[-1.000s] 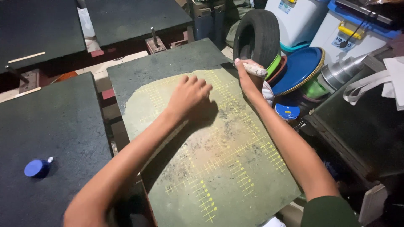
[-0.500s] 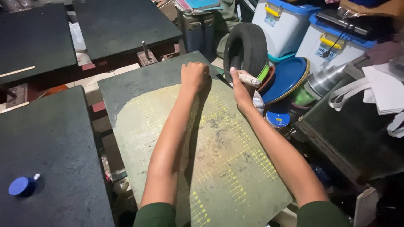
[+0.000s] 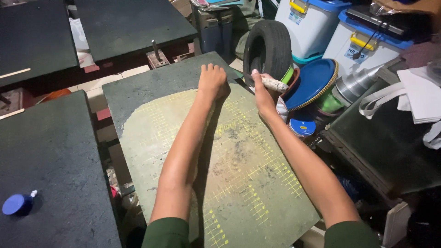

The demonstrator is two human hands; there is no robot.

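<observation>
Up close, the person's right hand [image 3: 262, 94] is curled tight around a pale, grubby stick-like tool [image 3: 274, 84], gripped at the right edge of a worn green platen [image 3: 239, 183] near its far end. The tool's long axis runs out to the right from the fist, toward a black tyre [image 3: 268, 46] standing upright just beyond. The left hand [image 3: 212, 81] lies flat and empty on the platen's far end, fingers spread and pointing away, holding nothing. Both hands sit close together, the left a shade farther out on the board, the right alone at the tool. The board's long axis runs away from the person, and both forearms stretch along it over a faded yellow grid.

Counted from the hands outward: one tool, one tyre, one blue round lid [image 3: 312, 83] leaning beside the tyre, and one small blue-topped tub [image 3: 302, 127] below it. Two white storage bins with blue lids [image 3: 317, 23] stand behind. Three more dark platens [image 3: 50, 165] show to the left and beyond, and on the nearest of them lies one small blue bottle [image 3: 17, 204], well apart from either hand.
</observation>
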